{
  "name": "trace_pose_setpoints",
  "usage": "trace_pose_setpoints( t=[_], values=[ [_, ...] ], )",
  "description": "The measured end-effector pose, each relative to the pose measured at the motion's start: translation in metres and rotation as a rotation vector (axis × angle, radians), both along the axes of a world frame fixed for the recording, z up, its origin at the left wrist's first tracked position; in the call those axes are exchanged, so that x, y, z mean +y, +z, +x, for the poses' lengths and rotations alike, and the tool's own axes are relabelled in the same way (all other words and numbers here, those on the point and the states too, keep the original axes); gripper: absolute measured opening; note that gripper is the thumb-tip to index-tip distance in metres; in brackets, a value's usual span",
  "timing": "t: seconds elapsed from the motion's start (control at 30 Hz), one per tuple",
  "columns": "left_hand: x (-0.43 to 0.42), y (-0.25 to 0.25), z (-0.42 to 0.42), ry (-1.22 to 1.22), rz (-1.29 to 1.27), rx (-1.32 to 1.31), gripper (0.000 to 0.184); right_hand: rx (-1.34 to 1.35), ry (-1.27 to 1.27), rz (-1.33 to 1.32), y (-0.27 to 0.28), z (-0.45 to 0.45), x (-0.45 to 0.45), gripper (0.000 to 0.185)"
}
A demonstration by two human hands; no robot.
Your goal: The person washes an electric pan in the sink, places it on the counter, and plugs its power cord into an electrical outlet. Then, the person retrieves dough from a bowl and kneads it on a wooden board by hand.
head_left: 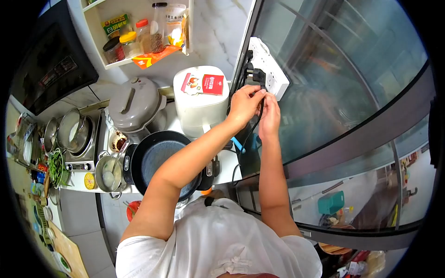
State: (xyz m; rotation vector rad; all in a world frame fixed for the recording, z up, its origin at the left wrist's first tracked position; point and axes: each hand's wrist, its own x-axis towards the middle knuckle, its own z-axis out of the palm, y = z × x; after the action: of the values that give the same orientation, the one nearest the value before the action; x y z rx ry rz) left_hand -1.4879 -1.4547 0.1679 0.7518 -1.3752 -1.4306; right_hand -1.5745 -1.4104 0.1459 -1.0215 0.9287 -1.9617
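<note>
I see the left arm [197, 153] bent and the right arm [272, 171] straighter, left hand [244, 106] and right hand [270, 116] meeting, fingers [274, 102] curled, just above the frame's centre.

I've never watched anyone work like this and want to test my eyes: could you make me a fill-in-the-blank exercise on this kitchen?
The left hand and right hand meet at the cord of a black ____.
The appliance under the red packet is ____.
Just left of the red-lidded jar, a jar has a ____ lid.

Missing words: plug; white; yellow.
</note>
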Motion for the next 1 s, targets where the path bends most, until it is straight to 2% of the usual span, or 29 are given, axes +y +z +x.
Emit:
trace_pose_setpoints(
  t=[0.03, 0.07, 0.13, 0.23, 0.27, 0.37, 0.4, 0.5, 0.6, 0.7, 0.8, 0.9, 0.93, 1.0],
  values=[
    [-0.004, -0.003, 0.001, 0.029, -0.140, -0.076, 0.025, -0.097, 0.134, -0.022, 0.003, -0.003, 0.001, 0.033],
    [-0.010, -0.010, 0.001, 0.058, -0.278, -0.153, 0.025, -0.130, 0.112, 0.064, 0.007, -0.004, 0.002, 0.041],
    [-0.012, -0.008, 0.008, 0.053, -0.524, -0.356, 0.025, -0.115, 0.194, 0.163, -0.002, -0.021, 0.003, 0.040],
    [0.002, 0.008, 0.019, 0.115, -0.690, -0.564, 0.025, -0.063, 0.181, 0.250, 0.003, -0.021, 0.004, 0.043],
    [0.006, 0.017, 0.026, 0.069, -0.629, -0.610, 0.027, -0.041, 0.171, 0.248, 0.007, -0.017, 0.006, 0.044],
    [-0.005, -0.002, 0.039, 0.224, -0.696, -0.448, 0.028, -0.016, 0.147, 0.233, 0.010, -0.014, 0.010, 0.046],
    [-0.006, 0.006, 0.050, 0.192, -0.543, -0.470, 0.028, -0.055, 0.160, 0.205, 0.013, -0.014, 0.013, 0.047],
    [-0.048, -0.010, 0.064, 0.250, -0.385, -0.638, 0.030, -0.150, 0.158, 0.084, 0.022, -0.013, 0.021, 0.049],
    [-0.100, -0.020, 0.051, 0.325, -0.379, -0.603, 0.035, -0.096, 0.178, 0.065, 0.023, -0.015, 0.027, 0.039],
    [-0.154, -0.031, 0.021, 0.298, -0.516, -0.498, 0.043, -0.078, 0.129, 0.093, 0.027, -0.005, 0.027, 0.026],
    [-0.178, -0.022, -0.008, 0.194, -0.394, -0.463, 0.048, -0.142, 0.174, 0.104, 0.024, -0.006, 0.031, 0.013],
    [-0.202, -0.027, -0.032, 0.026, -0.274, -0.298, 0.048, -0.102, 0.151, 0.136, 0.021, -0.007, 0.033, 0.013],
    [-0.203, -0.025, -0.034, -0.032, -0.220, -0.277, 0.042, -0.102, 0.132, 0.132, 0.020, -0.007, 0.033, 0.013],
    [-0.214, -0.028, -0.041, -0.002, -0.273, -0.278, 0.037, -0.058, 0.126, 0.132, 0.017, -0.009, 0.034, 0.013]
  ],
)
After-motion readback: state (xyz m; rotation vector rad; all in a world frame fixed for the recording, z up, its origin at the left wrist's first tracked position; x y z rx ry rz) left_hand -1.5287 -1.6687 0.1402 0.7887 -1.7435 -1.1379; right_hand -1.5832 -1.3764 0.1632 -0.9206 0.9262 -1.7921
